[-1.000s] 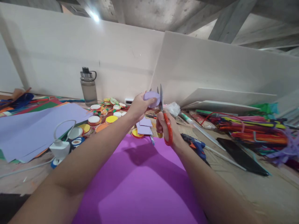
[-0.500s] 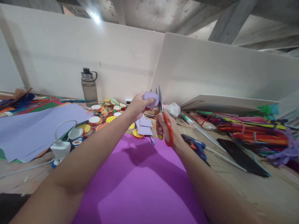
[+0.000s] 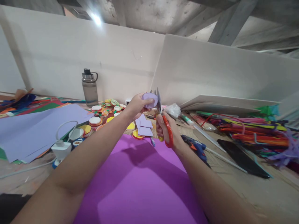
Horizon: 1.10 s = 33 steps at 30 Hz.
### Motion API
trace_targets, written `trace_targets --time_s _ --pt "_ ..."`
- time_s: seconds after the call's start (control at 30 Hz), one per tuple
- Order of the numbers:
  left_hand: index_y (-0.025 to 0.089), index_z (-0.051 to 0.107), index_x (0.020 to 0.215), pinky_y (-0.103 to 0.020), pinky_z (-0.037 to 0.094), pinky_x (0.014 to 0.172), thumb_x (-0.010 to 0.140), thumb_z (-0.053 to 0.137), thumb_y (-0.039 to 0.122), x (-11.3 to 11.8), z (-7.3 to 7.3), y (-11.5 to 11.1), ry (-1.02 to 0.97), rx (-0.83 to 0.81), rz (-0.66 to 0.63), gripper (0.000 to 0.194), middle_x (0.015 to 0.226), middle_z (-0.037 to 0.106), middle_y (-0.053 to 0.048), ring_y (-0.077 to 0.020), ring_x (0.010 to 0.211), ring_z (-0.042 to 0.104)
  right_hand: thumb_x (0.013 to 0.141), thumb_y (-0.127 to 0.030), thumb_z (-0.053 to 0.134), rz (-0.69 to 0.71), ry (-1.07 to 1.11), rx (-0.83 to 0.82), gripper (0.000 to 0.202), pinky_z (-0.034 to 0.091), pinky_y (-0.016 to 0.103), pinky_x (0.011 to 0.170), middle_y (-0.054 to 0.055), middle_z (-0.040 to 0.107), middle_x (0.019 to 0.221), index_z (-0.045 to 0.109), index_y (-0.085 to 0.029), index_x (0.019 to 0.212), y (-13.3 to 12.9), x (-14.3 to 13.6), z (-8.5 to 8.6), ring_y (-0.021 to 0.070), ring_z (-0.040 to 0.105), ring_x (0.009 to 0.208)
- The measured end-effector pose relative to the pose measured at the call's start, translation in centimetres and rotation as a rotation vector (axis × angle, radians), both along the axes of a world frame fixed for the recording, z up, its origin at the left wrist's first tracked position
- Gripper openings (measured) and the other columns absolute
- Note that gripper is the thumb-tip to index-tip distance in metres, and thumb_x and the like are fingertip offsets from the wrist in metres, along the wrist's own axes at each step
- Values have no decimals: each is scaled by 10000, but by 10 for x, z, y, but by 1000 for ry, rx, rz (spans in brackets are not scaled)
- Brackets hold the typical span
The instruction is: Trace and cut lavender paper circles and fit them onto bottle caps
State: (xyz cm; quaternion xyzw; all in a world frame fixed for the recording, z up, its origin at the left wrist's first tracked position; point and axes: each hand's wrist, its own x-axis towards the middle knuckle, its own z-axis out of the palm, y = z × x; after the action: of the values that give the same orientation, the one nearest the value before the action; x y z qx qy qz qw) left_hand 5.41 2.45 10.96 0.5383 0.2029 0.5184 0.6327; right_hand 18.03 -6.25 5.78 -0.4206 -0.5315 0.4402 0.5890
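A rounded piece of light purple paper (image 3: 149,100) is pinched in my left hand (image 3: 139,105), thumb across its face. My right hand (image 3: 167,126) is closed round the red and yellow handles of a pair of scissors (image 3: 168,132). Their blades point up, slightly parted, at the right edge of the paper. Both hands are raised above a large purple sheet (image 3: 142,186). Small light purple paper pieces (image 3: 145,127) lie below my hands, beside a yellow lid (image 3: 137,134).
At the left are light purple sheets (image 3: 46,124), a white plug (image 3: 61,150) and a bottle (image 3: 90,90). More jar lids (image 3: 95,120) stand left of centre. At the right are a blue glue gun (image 3: 197,147), a black tray (image 3: 243,158) and colourful pipe cleaners (image 3: 259,132).
The scissors and the paper have shifted slightly to the left, and the scissor blades look a little closer together. Both hands keep their hold.
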Motion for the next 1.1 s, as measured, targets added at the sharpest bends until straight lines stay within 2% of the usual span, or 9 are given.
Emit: trace_targets --time_s 0.13,0.23,0.53,0.73,0.87,1.1 --pt "125 640 854 -182 390 463 708 776 208 0 -4 4 -21 15 52 216 721 649 -6 -86 577 566 746 -691 704 -1 -36 11 529 240 154 331 -106 339 566 421 -251 822 -1 -2 0 43 285 393" --pt "128 642 868 -180 368 439 686 806 241 -1 -6 7 -27 25 39 269 723 644 -3 -85 572 554 754 -698 691 -3 -44 12 525 242 152 334 -107 332 570 429 -249 830 -1 -2 -1 42 288 393" --pt "143 611 833 -185 357 434 701 816 227 1 -3 -1 47 -1 36 258 703 630 0 -80 552 543 780 -733 636 -21 -125 117 536 320 190 369 -88 390 565 404 -251 806 -1 2 -1 68 349 418" --pt "138 624 840 -189 350 428 713 802 204 -2 0 -1 70 25 32 228 694 629 -3 -78 540 536 734 -737 683 16 -63 76 567 262 180 364 -91 361 581 400 -251 808 -1 1 0 59 314 428" --pt "127 625 817 -189 366 439 729 767 160 -6 2 1 80 19 27 170 670 625 -4 -77 529 535 759 -718 674 37 -55 58 535 245 172 360 -97 350 583 438 -245 839 -1 1 -1 48 290 415" --pt "122 653 815 -176 328 406 681 796 171 -13 5 2 130 0 38 201 664 632 -3 -76 518 536 769 -705 675 34 -79 36 519 241 172 351 -101 359 563 486 -237 886 -2 1 -2 47 287 404"
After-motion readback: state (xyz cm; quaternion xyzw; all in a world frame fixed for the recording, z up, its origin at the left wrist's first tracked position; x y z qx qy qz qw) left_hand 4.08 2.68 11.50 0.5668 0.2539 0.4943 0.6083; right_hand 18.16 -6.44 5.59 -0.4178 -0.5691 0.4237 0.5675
